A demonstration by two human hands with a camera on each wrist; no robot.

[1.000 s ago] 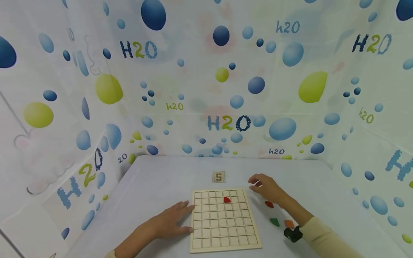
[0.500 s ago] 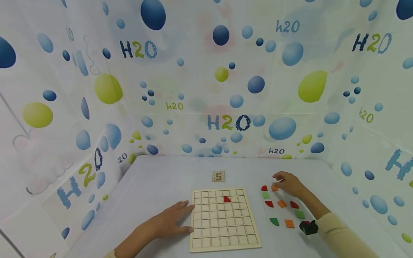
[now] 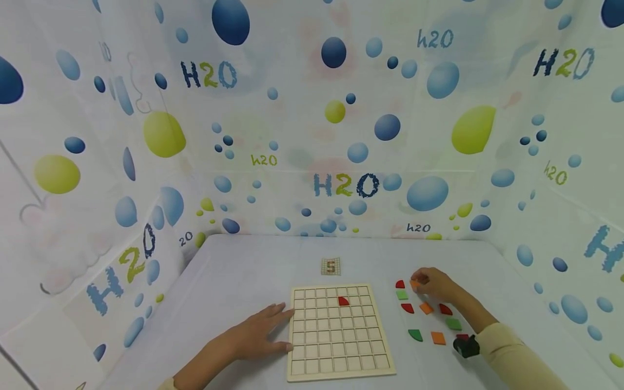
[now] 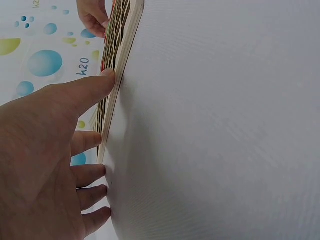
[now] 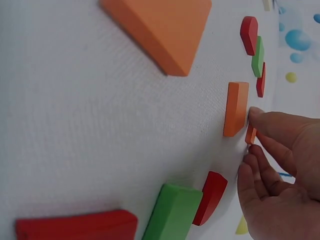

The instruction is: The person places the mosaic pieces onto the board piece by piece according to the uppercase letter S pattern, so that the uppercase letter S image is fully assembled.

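Observation:
My left hand [image 3: 255,335] lies at the left side of a wooden grid board [image 3: 331,351], its fingers fairly straight. In the left wrist view the thumb [image 4: 95,90] and index finger touch the board's edge. One red quarter-round block [image 3: 343,301] sits in a cell of the board's second row. To the right of the board, my right hand [image 3: 436,285] pinches a small orange block [image 3: 414,284] at table level. The right wrist view has this orange block [image 5: 251,133] between thumb and fingers, partly covered by them.
Loose blocks lie right of the board: a red one [image 3: 407,308], an orange square [image 3: 438,338], a green quarter-round [image 3: 415,335] and several others. A small card [image 3: 330,266] marked like a 5 or S lies behind the board. A patterned curtain [image 3: 292,119] surrounds the table.
My right hand has moved right from beside the board's far corner to the loose blocks, then lowered and taken hold of the orange block. The left hand has stayed in place.

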